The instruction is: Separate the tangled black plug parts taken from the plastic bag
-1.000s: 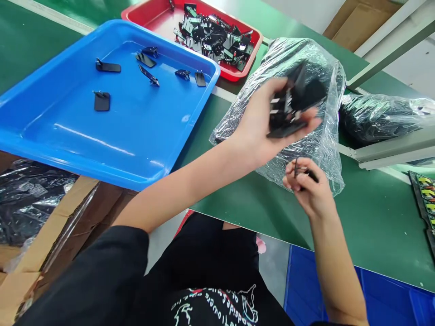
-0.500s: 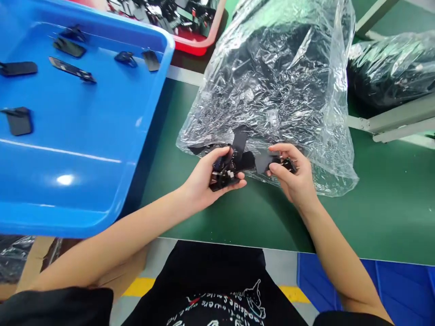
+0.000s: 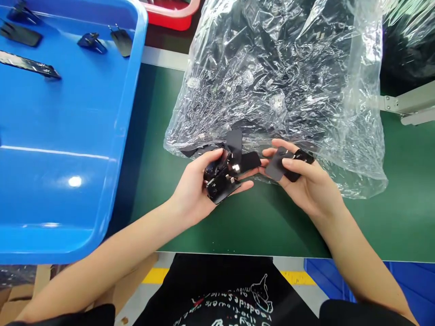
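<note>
Several small black plastic parts (image 3: 222, 186) with flat tabs and small pale metal bits lie bunched in my left hand (image 3: 195, 185). Its thumb presses on them from above and its fingers curl underneath. Close by on the right, my right hand (image 3: 307, 181) pinches more black plastic parts (image 3: 277, 164), a flat matt tab and a glossy piece, between thumb and fingers. Both hands are over the near edge of a clear plastic bag (image 3: 275, 97), which is filled with dark parts. The fingertips of the two hands nearly meet.
A blue tray (image 3: 68, 181) on the left holds several scattered black parts (image 3: 91, 43). Behind it shows the corner of a red tray (image 3: 170, 16). At the right are a second bag (image 3: 408, 40) and a metal bracket (image 3: 414, 102), above the green tabletop (image 3: 408, 194).
My right hand has turned its parts and spread them more across the fingers. My left hand has tilted, showing a glossy part at its lower side. The view has shifted.
</note>
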`<action>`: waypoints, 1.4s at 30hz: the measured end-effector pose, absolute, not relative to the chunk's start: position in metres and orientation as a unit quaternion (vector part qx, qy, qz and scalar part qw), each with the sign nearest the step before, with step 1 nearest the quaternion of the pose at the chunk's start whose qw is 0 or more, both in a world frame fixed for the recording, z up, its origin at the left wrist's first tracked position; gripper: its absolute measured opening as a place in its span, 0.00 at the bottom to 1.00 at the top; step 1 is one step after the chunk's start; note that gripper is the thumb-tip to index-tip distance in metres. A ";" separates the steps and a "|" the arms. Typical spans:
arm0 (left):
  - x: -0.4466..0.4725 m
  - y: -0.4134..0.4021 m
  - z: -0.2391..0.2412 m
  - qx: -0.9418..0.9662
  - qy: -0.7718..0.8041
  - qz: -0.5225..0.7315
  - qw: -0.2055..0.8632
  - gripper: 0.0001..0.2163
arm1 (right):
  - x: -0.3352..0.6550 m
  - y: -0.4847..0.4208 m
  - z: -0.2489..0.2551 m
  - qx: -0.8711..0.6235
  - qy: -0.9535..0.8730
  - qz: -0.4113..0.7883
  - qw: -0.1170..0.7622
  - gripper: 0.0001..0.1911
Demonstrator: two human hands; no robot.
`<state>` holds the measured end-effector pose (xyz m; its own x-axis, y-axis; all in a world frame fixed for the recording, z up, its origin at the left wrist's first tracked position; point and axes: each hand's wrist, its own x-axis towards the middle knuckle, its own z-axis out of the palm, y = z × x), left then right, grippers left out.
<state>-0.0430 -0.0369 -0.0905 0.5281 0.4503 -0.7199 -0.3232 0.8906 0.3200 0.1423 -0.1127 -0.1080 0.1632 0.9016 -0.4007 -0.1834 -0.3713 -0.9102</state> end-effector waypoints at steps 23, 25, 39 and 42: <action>-0.044 -0.039 -0.096 0.137 0.421 0.186 0.877 0.08 | 0.145 -0.109 -0.107 -0.634 -0.339 0.449 0.531 0.10; -0.044 -0.040 -0.096 0.150 0.415 0.181 0.879 0.08 | 0.141 -0.109 -0.109 -0.636 -0.315 0.461 0.532 0.10; -0.050 -0.036 -0.095 0.173 0.369 0.165 0.898 0.12 | 0.140 -0.111 -0.107 -0.600 -0.341 0.570 0.445 0.07; -0.049 -0.036 -0.093 0.172 0.375 0.177 0.894 0.14 | 0.139 -0.110 -0.108 -0.589 -0.303 0.576 0.480 0.06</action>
